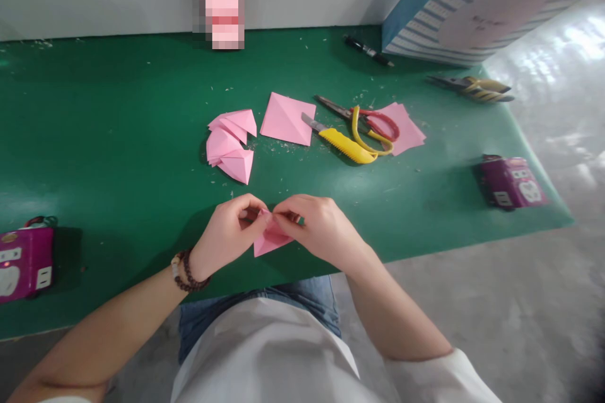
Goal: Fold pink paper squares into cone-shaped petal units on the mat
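Near the front edge of the green table, a small folded piece of pink paper [269,240] is pinched between both hands. My left hand [234,227] grips its upper left edge with thumb and fingertips. From the other side, my right hand [321,223] pinches the same paper, its thumb close to the left one. Part of the paper is hidden behind the fingers. Just beyond my hands lie several folded pink paper pieces [224,141] in a curved cluster. Right of them is a creased pink paper square [286,116].
A yellow utility knife [347,145] overlaps the square's edge. Scissors [378,123] with red and yellow handles lie on more pink sheets [409,132]. Beyond are a black pen [368,51], pliers [477,87] and a striped box [454,19]. Purple devices [513,182] sit at both sides.
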### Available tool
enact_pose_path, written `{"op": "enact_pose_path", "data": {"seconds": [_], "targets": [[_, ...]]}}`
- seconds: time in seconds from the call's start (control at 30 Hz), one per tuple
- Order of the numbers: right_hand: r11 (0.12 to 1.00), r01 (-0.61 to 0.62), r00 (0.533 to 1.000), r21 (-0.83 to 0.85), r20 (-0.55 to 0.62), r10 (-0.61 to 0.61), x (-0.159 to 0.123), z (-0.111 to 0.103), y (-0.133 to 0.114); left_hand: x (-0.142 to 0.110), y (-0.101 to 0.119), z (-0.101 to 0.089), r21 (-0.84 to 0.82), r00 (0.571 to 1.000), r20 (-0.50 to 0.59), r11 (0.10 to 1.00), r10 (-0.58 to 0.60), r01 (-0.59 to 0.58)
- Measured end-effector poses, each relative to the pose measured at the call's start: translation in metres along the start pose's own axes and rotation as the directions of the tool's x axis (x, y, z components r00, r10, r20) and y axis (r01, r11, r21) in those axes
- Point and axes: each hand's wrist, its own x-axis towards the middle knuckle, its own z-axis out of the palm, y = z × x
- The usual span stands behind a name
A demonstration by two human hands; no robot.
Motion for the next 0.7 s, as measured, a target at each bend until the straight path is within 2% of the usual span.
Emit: {"op": "enact_pose_path", "data": {"seconds": [0.1, 0.3, 0.47, 0.7], "targets": [[1.000, 0.003, 1.000, -0.004, -0.007, -0.003, 0.0000, 0.0004, 0.0007, -0.0005, -0.0003, 0.0008, -0.026, 0.999, 0.025, 0.999, -0.031, 0.031], [1.000, -0.027, 1.000, 0.014, 0.012, 0.027, 0.0024, 0.0043, 0.0004, -0.0003, -0.0049, 0.0011, -0.029, 0.998, -0.013, 0.998, -0.061, 0.061], [0.996, -0.069, 0.998, 0.055, 0.007, 0.069, 0.0052, 0.0053, -0.0009, -0.0027, -0.0066, 0.0023, 0.017, 0.999, 0.016, 1.000, -0.027, 0.027], [0.994, -0.033, 0.999, 0.100, 0.007, 0.032, 0.0064, 0.0076, -0.0009, -0.0052, -0.0060, 0.0033, 0.055, 0.999, 0.033, 0.998, -0.004, 0.002]]}}
